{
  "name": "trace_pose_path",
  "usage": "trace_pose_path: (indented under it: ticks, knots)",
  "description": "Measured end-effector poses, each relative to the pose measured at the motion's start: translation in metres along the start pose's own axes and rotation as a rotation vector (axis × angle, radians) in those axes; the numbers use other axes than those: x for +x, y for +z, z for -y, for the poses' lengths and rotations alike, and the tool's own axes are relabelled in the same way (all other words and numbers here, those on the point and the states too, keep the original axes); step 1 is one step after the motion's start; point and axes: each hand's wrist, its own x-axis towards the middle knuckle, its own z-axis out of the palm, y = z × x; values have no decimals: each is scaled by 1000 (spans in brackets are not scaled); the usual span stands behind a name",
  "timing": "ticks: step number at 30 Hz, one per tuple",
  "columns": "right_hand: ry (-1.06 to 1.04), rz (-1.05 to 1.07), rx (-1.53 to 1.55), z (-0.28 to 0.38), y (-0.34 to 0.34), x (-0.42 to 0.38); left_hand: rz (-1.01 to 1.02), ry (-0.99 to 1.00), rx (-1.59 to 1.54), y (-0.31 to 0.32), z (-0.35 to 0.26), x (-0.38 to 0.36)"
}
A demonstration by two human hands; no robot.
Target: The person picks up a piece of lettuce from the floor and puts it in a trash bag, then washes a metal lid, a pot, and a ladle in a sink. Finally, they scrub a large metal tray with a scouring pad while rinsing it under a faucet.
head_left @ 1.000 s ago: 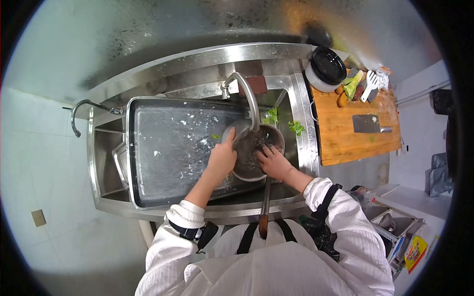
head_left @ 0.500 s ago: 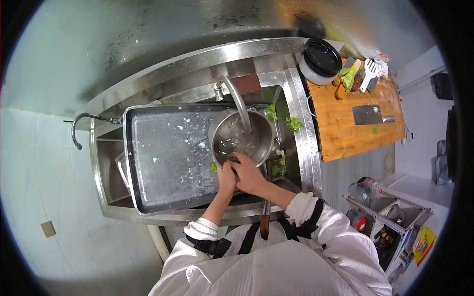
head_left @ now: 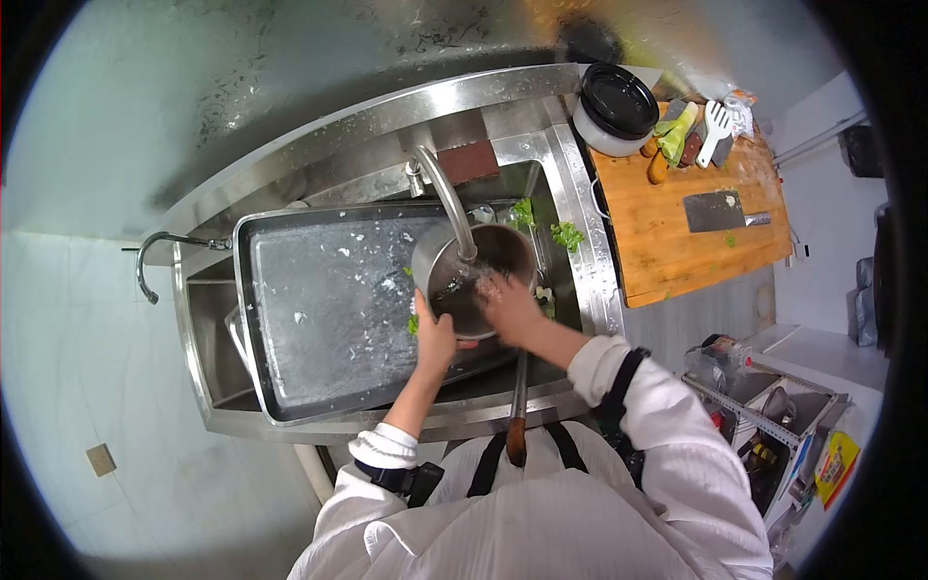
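A round steel pot (head_left: 483, 322) stands tilted in the sink under the curved faucet (head_left: 447, 198), which runs water into it. My left hand (head_left: 437, 333) grips the near-left side of the pot, thumb over the rim. Inside the pot, by its right wall, is my right hand (head_left: 512, 307), its fingers smeared by motion and partly in the water stream. A steel handle with a wooden end (head_left: 517, 440) reaches from below the pot toward my body. Left of the pot, a large grey baking tray (head_left: 319, 319) lies across the sink, spotted with white bits.
Green leaf scraps (head_left: 566, 236) lie on the sink's right side. A second faucet (head_left: 145, 280) stands at the left. On the wooden cutting board (head_left: 667, 261) are a cleaver (head_left: 715, 213), a white slotted turner (head_left: 715, 130) and a black-lidded container (head_left: 619, 106).
My hands have parted: the left has shifted onto the pot's left side, and the right has moved right, into the pot. The pot's opening now tips more toward me.
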Motion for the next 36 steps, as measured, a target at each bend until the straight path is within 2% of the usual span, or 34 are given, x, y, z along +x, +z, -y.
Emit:
trace_pose_path:
  ticks: [1, 2, 3, 5, 6, 8, 9, 10, 11, 12, 13, 15, 16, 18, 19, 20, 21, 22, 23, 24, 25, 26, 28, 29, 30, 32, 33, 34, 35, 36]
  knots:
    - [47, -85, 342, 21, 12, 4, -75, 130, 211, -2, 25, 10]
    - [98, -172, 684, 35, 14, 10, -146, 263, 425, 7, 21, 10]
    - [103, -176, 686, 42, 17, 15, -192, 110, 515, 12, 18, 3]
    - [105, -255, 1107, 51, 10, 13, -206, 90, 481, 14, 19, 11]
    - [109, -249, 1111, 53, 8, 8, -231, 69, 445, 10, 23, 13]
    - [29, -352, 1081, 53, 0, 4, -209, 90, 342, -2, 22, 20]
    - [-23, -330, 970, 46, 0, -3, -119, -8, 211, -9, 22, 19]
    - [-58, -183, 708, 33, 8, -8, -28, -105, 79, -14, 15, 17]
    - [-88, -37, 444, 16, 17, -13, 18, 72, 237, -37, 42, 35]
    - [-170, 64, 138, -6, 24, -16, 20, 70, 237, -41, 38, 33]
    - [-314, -169, -83, -24, 33, -24, 64, 107, 433, -41, 29, 30]
    - [-365, -177, -142, -31, 25, -23, 132, 217, 724, -50, 24, 44]
    - [-417, -185, -201, -31, 19, -27, 184, -47, 609, -36, -15, 34]
    - [-433, -185, -188, -26, 6, -26, 199, 13, 783, -33, -36, 40]
    - [-388, -142, -87, -22, 7, -26, 194, 12, 780, -30, -36, 32]
    - [-345, -100, 11, -17, 5, -24, 129, 42, 644, -23, -30, 19]
    - [-247, -196, 83, -10, 3, -24, 65, 71, 511, -16, -20, 5]
    - [-252, -200, 83, 0, 3, -21, 24, 32, 163, -11, 27, 11]
    - [-231, -279, 132, 11, 4, -18, 5, -339, -208, -3, 32, 7]
    - [-205, -353, 185, 21, 6, -16, 6, -340, -204, -1, 38, 8]
    - [-113, -394, 304, 31, 12, -14, -49, -262, -222, -1, 50, 10]
    - [-116, -387, 306, 37, 5, -17, -107, -179, -245, -2, 63, 15]
    - [15, -334, 535, 45, -10, -21, -123, -178, -171, -18, 73, 29]
    - [-28, -215, 598, 43, -10, -27, -159, 35, 36, -26, 74, 30]
    - [-28, -217, 596, 32, -8, -32, -188, 253, 239, -33, 74, 34]
    - [-160, -105, 295, -2, -5, -42, -75, 263, 412, -43, 29, 22]
    - [-188, -97, 179, -20, -5, -39, 1, 55, 386, -30, -11, 1]
    - [-213, -90, 68, -34, -5, -32, -1, 52, 386, -30, -9, 1]
    - [-233, -174, -111, -37, 0, -18, 42, -26, 254, -28, -3, 3]
    - [-230, -178, -113, -37, 5, -7, 87, -97, 121, -26, 1, 8]
